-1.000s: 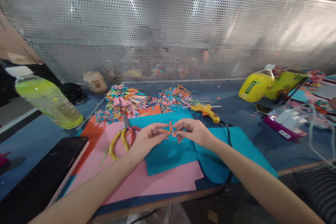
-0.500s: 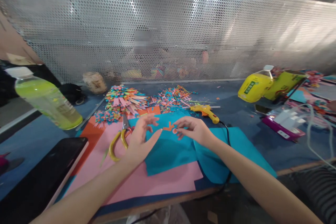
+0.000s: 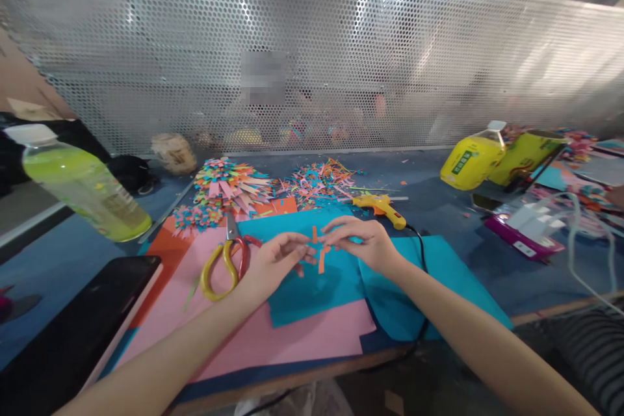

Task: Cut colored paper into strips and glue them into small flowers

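Note:
Over the blue paper sheet (image 3: 312, 292), orange paper strips (image 3: 322, 261) show between my hands. My right hand (image 3: 368, 246) pinches them from the right with thumb and fingertips. From the left, my left hand (image 3: 277, 263) has its fingers curled in, the tips meeting at the strips' left side. How the strips join is hidden by the fingers. Beside my left wrist lie scissors (image 3: 212, 279) with one yellow and one red handle, on pink paper (image 3: 302, 341).
A fringed paper ball shape (image 3: 227, 185) and a heap of paper scraps (image 3: 322, 179) lie beyond my hands. A yellow glue gun (image 3: 380, 205) with a black cord sits right. A black phone (image 3: 82, 331), a green bottle (image 3: 88, 182), and a yellow bottle (image 3: 472, 159) stand around.
My left hand has closed from spread fingers and moved in against the orange strips. The strips have turned from lying sideways to upright in the fingers. My right hand stays nearly in place.

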Demonstrator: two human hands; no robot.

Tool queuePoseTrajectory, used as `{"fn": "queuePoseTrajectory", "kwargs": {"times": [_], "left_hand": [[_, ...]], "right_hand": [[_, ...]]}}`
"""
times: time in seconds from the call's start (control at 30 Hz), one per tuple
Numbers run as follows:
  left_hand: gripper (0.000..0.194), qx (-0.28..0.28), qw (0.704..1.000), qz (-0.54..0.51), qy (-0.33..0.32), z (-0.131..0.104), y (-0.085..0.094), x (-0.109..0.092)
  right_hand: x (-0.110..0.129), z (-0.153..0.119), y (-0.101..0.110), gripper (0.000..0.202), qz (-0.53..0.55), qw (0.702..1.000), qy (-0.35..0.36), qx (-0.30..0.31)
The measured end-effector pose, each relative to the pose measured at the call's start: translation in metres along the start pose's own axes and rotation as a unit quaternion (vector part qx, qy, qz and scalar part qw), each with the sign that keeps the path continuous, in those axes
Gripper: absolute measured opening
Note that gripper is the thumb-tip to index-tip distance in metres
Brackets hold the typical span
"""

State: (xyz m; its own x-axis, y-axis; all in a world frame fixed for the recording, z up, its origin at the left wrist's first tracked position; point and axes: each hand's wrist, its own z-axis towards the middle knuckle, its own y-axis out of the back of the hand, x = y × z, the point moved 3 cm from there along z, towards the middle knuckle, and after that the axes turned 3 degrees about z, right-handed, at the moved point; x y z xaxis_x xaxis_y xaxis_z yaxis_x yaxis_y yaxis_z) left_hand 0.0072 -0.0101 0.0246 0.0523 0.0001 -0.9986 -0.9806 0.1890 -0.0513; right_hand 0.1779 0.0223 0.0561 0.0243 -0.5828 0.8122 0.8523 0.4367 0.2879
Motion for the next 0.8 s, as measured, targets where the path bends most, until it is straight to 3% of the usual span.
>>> {"fn": "queuePoseTrajectory", "kwargs": {"times": [0.2,0.37,0.57,0.67,0.8], "left_hand": [[0.027,0.055,0.995,-0.081,0.024,-0.001,-0.006,0.004],[0.028,0.041,0.997,-0.064,0.009,-0.002,-0.005,0.0],[0.022,-0.043,0.999,-0.011,-0.016,-0.003,0.001,-0.01],[0.021,-0.075,0.997,0.008,-0.022,-0.003,0.005,-0.011],[0.022,-0.09,0.995,0.01,-0.032,-0.002,0.008,-0.008]], "right_hand": [[0.005,0.002,0.0,0.011,-0.051,0.995,0.077,0.043],[0.009,0.003,-0.004,0.01,-0.078,0.988,0.103,0.084],[-0.001,0.001,-0.004,0.025,-0.079,0.994,-0.051,0.046],[-0.004,-0.001,-0.008,0.022,-0.101,0.986,-0.103,0.082],[-0.005,-0.002,-0.014,0.017,-0.118,0.978,-0.119,0.12]]}}
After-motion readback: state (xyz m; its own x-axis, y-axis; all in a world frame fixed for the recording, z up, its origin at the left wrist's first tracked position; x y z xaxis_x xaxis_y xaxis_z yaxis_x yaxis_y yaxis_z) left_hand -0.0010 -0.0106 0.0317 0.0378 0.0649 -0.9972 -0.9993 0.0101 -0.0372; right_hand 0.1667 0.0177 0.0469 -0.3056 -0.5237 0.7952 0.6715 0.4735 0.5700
